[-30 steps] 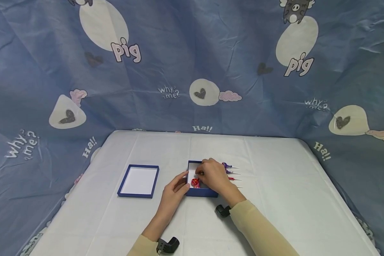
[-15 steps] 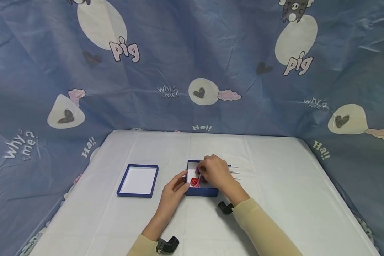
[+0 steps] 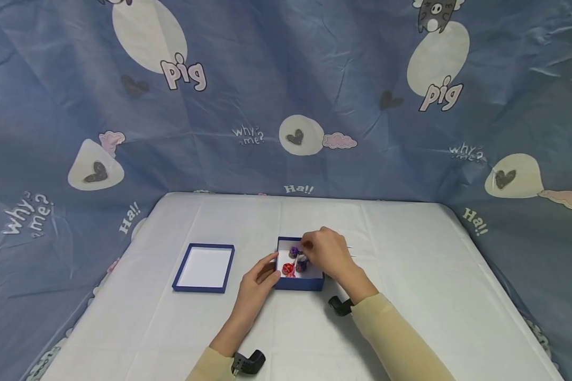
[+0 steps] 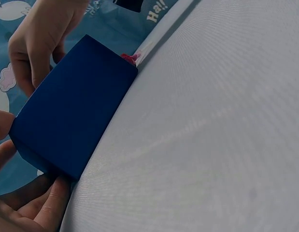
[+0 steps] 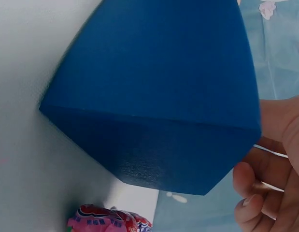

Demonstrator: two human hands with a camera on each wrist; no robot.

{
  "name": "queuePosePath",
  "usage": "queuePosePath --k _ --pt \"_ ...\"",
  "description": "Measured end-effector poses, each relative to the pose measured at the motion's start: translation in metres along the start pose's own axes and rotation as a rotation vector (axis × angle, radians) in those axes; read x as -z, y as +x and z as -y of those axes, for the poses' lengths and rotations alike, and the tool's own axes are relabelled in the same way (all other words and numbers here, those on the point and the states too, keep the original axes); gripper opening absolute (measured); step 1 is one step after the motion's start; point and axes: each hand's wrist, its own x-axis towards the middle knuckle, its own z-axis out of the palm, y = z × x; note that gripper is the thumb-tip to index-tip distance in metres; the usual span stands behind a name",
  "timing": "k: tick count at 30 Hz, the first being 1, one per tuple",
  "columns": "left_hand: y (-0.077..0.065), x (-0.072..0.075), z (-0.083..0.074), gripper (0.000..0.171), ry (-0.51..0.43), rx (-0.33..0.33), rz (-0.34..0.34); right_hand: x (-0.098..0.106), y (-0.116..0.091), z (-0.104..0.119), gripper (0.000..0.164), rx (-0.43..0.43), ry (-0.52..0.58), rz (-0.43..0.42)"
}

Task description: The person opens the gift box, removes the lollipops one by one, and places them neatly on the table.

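A blue box (image 3: 299, 284) with a white inside stands in the middle of the table. My left hand (image 3: 256, 283) grips its left side, thumb at the near corner and fingers along the wall. Inside lie a red lollipop (image 3: 288, 269), a purple lollipop (image 3: 293, 252) and a dark lollipop (image 3: 302, 264). Over the box's far right part, my right hand (image 3: 328, 253) has its curled fingertips at the tail of the purple lollipop, seemingly pinching it. The right wrist view shows curled fingers (image 5: 265, 169) behind the box, their tips' contact hidden.
A blue-rimmed lid (image 3: 199, 289) with a white inside lies left of the box. Right of the box, white lollipop sticks (image 3: 352, 247) poke out past my right hand. A pink-wrapped lollipop (image 5: 98, 221) lies beside the box. Patterned blue cloth (image 3: 248, 174) hangs behind the table.
My right hand has shifted slightly right and away, uncovering more of the box's inside. The purple and dark lollipops have come into view there. My left hand keeps its grip on the box.
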Motion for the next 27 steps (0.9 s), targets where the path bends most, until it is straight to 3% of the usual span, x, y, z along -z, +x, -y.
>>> queuePosePath --k 10,18,27 --pt "0.000 0.000 0.000 0.046 0.006 0.008 0.007 0.005 -0.001 -0.006 0.005 -0.097 0.193 0.008" --pt "0.012 0.000 0.032 0.047 -0.005 0.006 -0.018 0.010 -0.003 -0.011 0.005 -0.132 0.319 -0.026" --pt "0.012 0.001 0.036 0.046 -0.006 -0.015 -0.022 0.016 -0.004 -0.013 0.006 -0.174 0.367 -0.090"
